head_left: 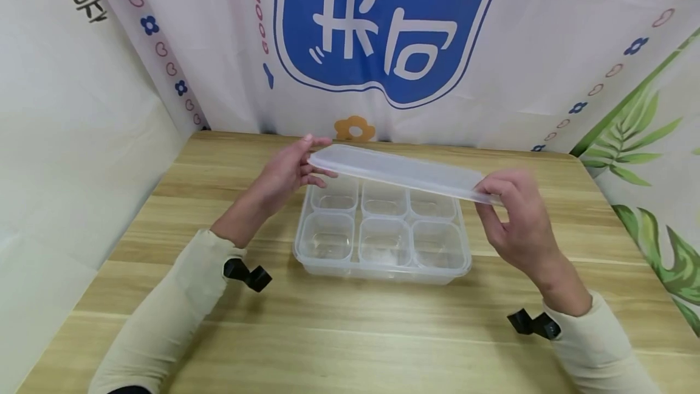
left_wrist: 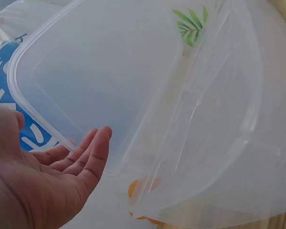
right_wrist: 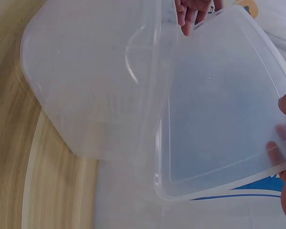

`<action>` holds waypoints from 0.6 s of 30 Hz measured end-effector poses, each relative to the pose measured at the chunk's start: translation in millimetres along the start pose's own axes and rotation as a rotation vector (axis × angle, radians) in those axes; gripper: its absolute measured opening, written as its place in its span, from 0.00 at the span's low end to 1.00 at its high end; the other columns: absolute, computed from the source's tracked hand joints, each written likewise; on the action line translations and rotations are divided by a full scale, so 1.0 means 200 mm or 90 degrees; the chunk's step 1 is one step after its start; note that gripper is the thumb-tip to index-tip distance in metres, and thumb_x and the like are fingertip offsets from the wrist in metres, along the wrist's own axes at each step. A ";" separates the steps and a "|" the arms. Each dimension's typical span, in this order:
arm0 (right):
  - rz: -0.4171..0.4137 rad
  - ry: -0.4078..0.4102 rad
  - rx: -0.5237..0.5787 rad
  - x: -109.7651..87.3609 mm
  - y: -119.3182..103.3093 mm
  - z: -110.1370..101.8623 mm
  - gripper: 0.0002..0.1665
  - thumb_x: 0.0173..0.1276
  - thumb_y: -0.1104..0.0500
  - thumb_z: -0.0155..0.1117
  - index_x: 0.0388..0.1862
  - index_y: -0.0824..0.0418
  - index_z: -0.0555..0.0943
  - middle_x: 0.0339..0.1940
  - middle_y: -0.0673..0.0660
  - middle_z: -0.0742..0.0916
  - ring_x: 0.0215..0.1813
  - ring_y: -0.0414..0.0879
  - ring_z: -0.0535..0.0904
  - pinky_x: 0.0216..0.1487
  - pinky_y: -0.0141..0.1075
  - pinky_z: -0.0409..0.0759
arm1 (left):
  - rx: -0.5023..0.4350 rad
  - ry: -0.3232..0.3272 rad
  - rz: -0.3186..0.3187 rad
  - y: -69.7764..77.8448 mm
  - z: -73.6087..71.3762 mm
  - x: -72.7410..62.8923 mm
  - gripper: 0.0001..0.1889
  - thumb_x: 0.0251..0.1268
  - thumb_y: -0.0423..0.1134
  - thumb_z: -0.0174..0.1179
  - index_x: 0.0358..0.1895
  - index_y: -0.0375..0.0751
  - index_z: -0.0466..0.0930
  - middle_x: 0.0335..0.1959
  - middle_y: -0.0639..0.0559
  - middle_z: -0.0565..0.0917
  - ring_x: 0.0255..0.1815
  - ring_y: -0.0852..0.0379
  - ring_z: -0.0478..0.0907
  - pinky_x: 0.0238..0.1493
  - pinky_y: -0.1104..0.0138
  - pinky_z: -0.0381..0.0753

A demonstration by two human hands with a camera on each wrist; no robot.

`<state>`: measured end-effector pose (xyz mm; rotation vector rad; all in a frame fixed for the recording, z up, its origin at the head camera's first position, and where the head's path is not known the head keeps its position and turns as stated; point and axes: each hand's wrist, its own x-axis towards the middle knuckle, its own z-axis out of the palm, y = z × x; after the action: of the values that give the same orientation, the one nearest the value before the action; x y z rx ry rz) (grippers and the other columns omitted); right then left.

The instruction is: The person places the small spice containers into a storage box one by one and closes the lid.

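Observation:
A translucent plastic lid (head_left: 404, 170) hangs tilted above a clear plastic container (head_left: 377, 271), its left end higher than its right. Several small clear boxes (head_left: 326, 237) stand in rows inside the container; the lid partly covers the back row from view. My right hand (head_left: 516, 221) pinches the lid's right end between thumb and fingers. At the other end is my left hand (head_left: 284, 175), fingers extended beside the lid's corner. In the left wrist view, these fingers (left_wrist: 97, 152) are loosely straight near the lid's edge; whether they touch it I cannot tell.
The container stands on a wood-grain table (head_left: 350, 327). Behind it hangs a white cloth (head_left: 229, 78) with a blue printed sign. A leaf-patterned sheet (head_left: 645, 199) borders the right side, and a plain white sheet (head_left: 65, 138) the left.

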<state>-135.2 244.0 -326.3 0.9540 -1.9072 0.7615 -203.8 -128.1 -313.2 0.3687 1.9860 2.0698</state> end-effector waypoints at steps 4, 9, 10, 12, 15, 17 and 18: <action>0.008 0.004 -0.006 0.00 -0.02 0.01 0.22 0.82 0.50 0.55 0.39 0.70 0.78 0.39 0.66 0.79 0.43 0.65 0.72 0.53 0.33 0.64 | -0.007 0.012 -0.010 -0.02 0.00 -0.01 0.26 0.86 0.46 0.44 0.71 0.29 0.69 0.69 0.46 0.70 0.37 0.54 0.79 0.42 0.66 0.84; 0.063 0.018 -0.049 -0.02 -0.01 0.01 0.26 0.79 0.42 0.58 0.45 0.67 0.79 0.41 0.67 0.78 0.45 0.66 0.71 0.55 0.35 0.61 | -0.057 0.027 -0.011 -0.04 -0.01 -0.02 0.23 0.82 0.40 0.50 0.70 0.28 0.69 0.67 0.44 0.72 0.45 0.54 0.78 0.43 0.67 0.83; 0.084 0.028 -0.063 -0.03 0.00 0.00 0.30 0.78 0.39 0.60 0.48 0.67 0.78 0.42 0.68 0.78 0.46 0.66 0.72 0.55 0.36 0.62 | -0.060 0.026 -0.012 -0.04 -0.02 -0.02 0.23 0.82 0.39 0.50 0.71 0.29 0.68 0.66 0.43 0.73 0.48 0.54 0.78 0.44 0.67 0.83; 0.150 0.035 -0.094 -0.03 0.01 -0.01 0.39 0.72 0.32 0.62 0.56 0.68 0.75 0.44 0.70 0.77 0.48 0.66 0.72 0.54 0.39 0.64 | -0.059 0.025 -0.012 -0.05 -0.03 -0.03 0.24 0.80 0.36 0.50 0.72 0.29 0.67 0.65 0.43 0.74 0.51 0.52 0.78 0.48 0.67 0.83; 0.262 -0.001 -0.114 -0.04 0.03 -0.03 0.52 0.67 0.25 0.62 0.67 0.68 0.69 0.46 0.71 0.75 0.47 0.63 0.71 0.48 0.44 0.66 | -0.044 0.022 -0.004 -0.07 -0.04 -0.05 0.25 0.79 0.34 0.50 0.74 0.30 0.65 0.63 0.43 0.75 0.54 0.53 0.77 0.52 0.67 0.82; 0.334 -0.069 -0.108 -0.05 0.03 -0.05 0.51 0.70 0.28 0.61 0.72 0.67 0.67 0.50 0.71 0.74 0.47 0.61 0.71 0.44 0.46 0.68 | -0.028 0.019 0.004 -0.07 -0.05 -0.06 0.26 0.79 0.33 0.51 0.75 0.31 0.64 0.57 0.45 0.77 0.52 0.54 0.77 0.52 0.67 0.82; 0.360 -0.105 -0.094 -0.06 0.04 -0.05 0.48 0.72 0.32 0.61 0.74 0.66 0.66 0.52 0.70 0.74 0.47 0.60 0.73 0.43 0.45 0.71 | -0.017 0.019 0.008 -0.07 -0.05 -0.06 0.26 0.79 0.32 0.51 0.76 0.32 0.64 0.53 0.46 0.77 0.50 0.54 0.77 0.51 0.67 0.82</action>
<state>-132.8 259.6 -332.7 0.3877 -2.3797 0.8618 -195.5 -141.8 -328.2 0.3467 1.9768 2.1187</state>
